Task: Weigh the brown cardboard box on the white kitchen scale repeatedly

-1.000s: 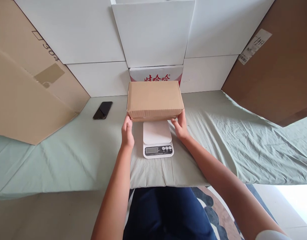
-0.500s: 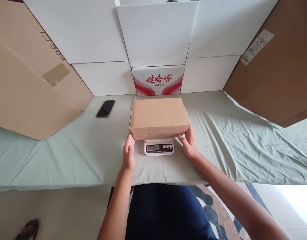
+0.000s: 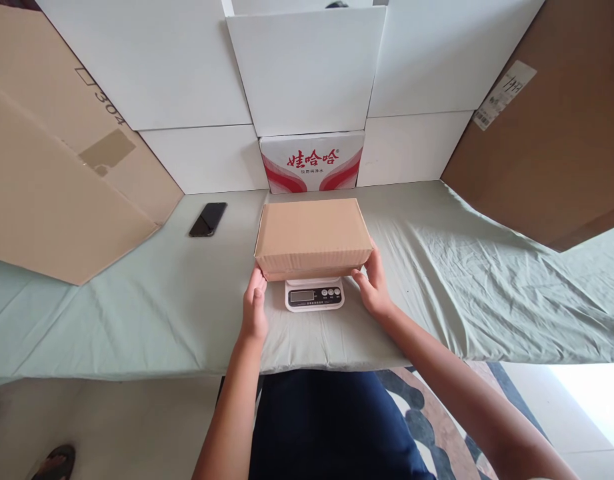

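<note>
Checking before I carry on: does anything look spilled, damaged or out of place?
Nothing looks spilled or damaged. The green cloth is rucked into creases on the right, less smooth than on the left. The small box between the left hand and right hand hides the back of the scale, so contact is unclear.

The cloth (image 3: 111, 327) on the table (image 3: 417, 320) is pale green. Near its front edge, the scale (image 3: 315, 298) is white with a black face, grey display (image 3: 302, 296) and white buttons (image 3: 331, 292); the box (image 3: 314, 230) is plain light brown. The phone (image 3: 208, 219), nearer the back edge, is black. Along that edge the carton (image 3: 311, 163) is white with red lettering and curved red bands, beneath a white panel (image 3: 307, 73). The left board (image 3: 61, 187) is tan, printed "304" in black; the right board (image 3: 547, 153), deeper brown, bears a white label (image 3: 507, 95) marked in black. Below the front edge, the trousers (image 3: 331, 427) are navy.
</note>
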A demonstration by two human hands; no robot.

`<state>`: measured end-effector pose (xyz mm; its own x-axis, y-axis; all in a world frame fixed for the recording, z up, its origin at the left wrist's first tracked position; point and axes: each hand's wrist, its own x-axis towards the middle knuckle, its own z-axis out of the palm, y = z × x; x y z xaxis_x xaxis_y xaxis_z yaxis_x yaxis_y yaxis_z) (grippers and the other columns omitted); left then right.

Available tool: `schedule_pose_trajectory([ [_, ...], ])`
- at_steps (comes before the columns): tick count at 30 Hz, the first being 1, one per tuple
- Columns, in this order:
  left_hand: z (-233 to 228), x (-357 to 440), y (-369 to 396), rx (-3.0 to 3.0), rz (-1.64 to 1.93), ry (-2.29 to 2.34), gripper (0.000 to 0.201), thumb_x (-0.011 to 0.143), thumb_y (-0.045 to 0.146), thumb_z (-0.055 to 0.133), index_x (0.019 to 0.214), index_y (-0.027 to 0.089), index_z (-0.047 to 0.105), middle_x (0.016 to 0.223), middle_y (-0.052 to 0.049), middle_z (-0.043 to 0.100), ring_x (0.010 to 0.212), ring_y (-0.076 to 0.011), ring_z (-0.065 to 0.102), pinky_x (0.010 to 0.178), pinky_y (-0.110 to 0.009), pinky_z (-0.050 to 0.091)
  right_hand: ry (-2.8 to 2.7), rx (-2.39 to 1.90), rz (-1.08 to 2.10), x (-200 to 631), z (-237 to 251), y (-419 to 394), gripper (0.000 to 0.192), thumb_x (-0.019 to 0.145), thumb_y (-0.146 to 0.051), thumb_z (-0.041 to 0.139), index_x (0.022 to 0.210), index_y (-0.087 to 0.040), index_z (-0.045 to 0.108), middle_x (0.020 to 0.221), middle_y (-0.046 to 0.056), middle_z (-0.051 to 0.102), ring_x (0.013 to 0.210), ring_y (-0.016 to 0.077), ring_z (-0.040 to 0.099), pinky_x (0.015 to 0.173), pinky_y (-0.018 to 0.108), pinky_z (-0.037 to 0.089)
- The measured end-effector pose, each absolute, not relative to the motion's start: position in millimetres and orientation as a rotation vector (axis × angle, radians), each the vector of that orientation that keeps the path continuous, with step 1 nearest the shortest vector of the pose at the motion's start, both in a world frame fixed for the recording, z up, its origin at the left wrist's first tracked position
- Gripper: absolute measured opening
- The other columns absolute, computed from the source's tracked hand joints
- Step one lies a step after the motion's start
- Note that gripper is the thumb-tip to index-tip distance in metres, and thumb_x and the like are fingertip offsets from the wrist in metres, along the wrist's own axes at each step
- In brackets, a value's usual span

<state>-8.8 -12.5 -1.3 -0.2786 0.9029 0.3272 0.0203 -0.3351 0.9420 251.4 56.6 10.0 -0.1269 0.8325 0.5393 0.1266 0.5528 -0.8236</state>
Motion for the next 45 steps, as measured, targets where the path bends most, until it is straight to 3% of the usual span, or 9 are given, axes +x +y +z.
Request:
schedule_pose_trajectory([
  [18, -2, -11, -11, 1.2, 1.786, 1.195, 0.084, 0.091, 0.079, 0.044, 0.158, 0.028, 0.044, 0.169, -0.01, 0.039, 0.159, -0.0313, 0.03, 0.129, -0.046, 0.028, -1.354, -0.927, 0.762, 258, 9, 65, 0.07, 0.095, -0.054, 0.052, 0.159, -0.043, 0.027, 0.158, 0.008, 0.043, 0.146, 0.0326, 0.047, 0.118, 0.063, 0.042],
  [27, -4, -12, 2, 1.194, 1.821, 1.179, 0.084, 0.089, 0.08, 0.044, 0.157, 0.031, 0.046, 0.168, -0.008, 0.04, 0.157, -0.031, 0.035, 0.128, -0.045, 0.031, -1.07, -1.012, 0.855, 258, 16, 82, 0.066, 0.09, -0.043, 0.051, 0.154, -0.038, 0.036, 0.153, 0.008, 0.048, 0.143, 0.0308, 0.051, 0.119, 0.061, 0.039],
  [39, -13, -20, 3, 1.094, 1.877, 1.188, 0.084, 0.089, 0.083, 0.039, 0.154, 0.032, 0.05, 0.17, -0.008, 0.036, 0.158, -0.0305, 0.032, 0.129, -0.047, 0.028, -0.885, -1.044, 0.952, 267, 0, 99, 0.065, 0.086, -0.053, 0.054, 0.147, -0.033, 0.046, 0.148, 0.009, 0.051, 0.136, 0.0301, 0.057, 0.118, 0.057, 0.042],
  [45, -3, -13, -6, 1.17, 1.859, 1.151, 0.086, 0.087, 0.083, 0.043, 0.153, 0.028, 0.052, 0.168, -0.008, 0.039, 0.158, -0.0332, 0.03, 0.13, -0.048, 0.026, -1.154, -0.801, 1.033, 260, 14, 72, 0.076, 0.089, -0.061, 0.055, 0.158, -0.04, 0.031, 0.167, 0.006, 0.038, 0.149, 0.0337, 0.047, 0.124, 0.061, 0.035],
])
